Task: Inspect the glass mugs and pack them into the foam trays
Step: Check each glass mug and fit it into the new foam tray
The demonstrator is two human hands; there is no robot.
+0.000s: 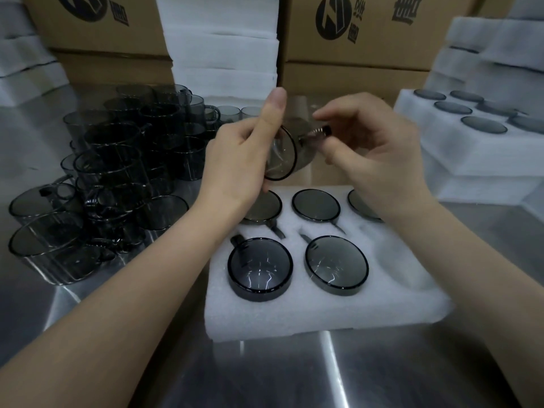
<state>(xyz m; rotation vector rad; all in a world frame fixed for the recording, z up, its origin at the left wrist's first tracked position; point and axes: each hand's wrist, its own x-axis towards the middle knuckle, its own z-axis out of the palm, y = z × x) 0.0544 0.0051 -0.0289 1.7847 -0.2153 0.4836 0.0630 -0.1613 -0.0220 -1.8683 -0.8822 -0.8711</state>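
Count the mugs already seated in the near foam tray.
5. Back-left mug, back-middle mug, back-right mug, front-left mug, front-middle mug. The back outer two sit partly under the left hand and right hand. Front-right slot looks empty.

Steel table (382,378) bears a foam tray (323,315) and loose mugs (117,172).

The light is dim and cool, falling from above me. It streaks white glare down the steel table (332,375) at six o'clock and glints inside the packed mugs (260,267). The foam tray (397,298) looks pale and washed. The held mug (284,156) in my grip is soft. The cartons (382,39) at twelve o'clock bow with lens curve, and the corners darken.
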